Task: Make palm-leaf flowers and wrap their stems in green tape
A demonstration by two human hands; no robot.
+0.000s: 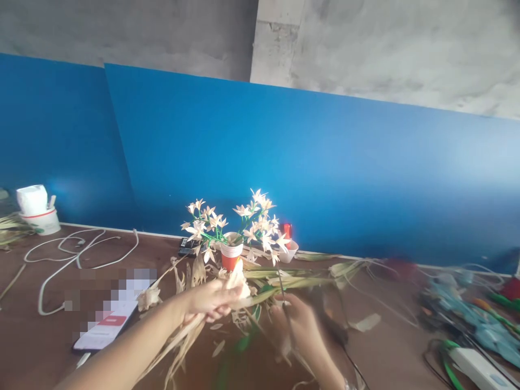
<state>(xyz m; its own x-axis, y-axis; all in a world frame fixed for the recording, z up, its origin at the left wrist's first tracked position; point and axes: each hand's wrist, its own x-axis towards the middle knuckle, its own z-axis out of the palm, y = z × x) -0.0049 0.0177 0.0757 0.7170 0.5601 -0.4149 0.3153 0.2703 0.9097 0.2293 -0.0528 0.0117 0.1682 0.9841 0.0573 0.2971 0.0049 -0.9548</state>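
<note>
My left hand (213, 301) is closed around a pale dried corn husk (238, 279), its tip sticking up past my fingers and long strips trailing below my wrist. My right hand (298, 325) is blurred; it grips a thin dark stick-like tool (281, 287) that points up toward the husk. Just behind both hands an orange paper cup (231, 256) holds green stems with cream husk flowers (244, 219). Loose dried husks and leaves (284, 273) lie across the brown table around the cup.
A white cable (77, 254) loops at left near a white tub (40, 219). A phone (106, 325) lies by my left forearm. A white bowl with a red item (287, 246) stands right of the cup. Blurred tools, wires and a power strip (479, 365) crowd the right.
</note>
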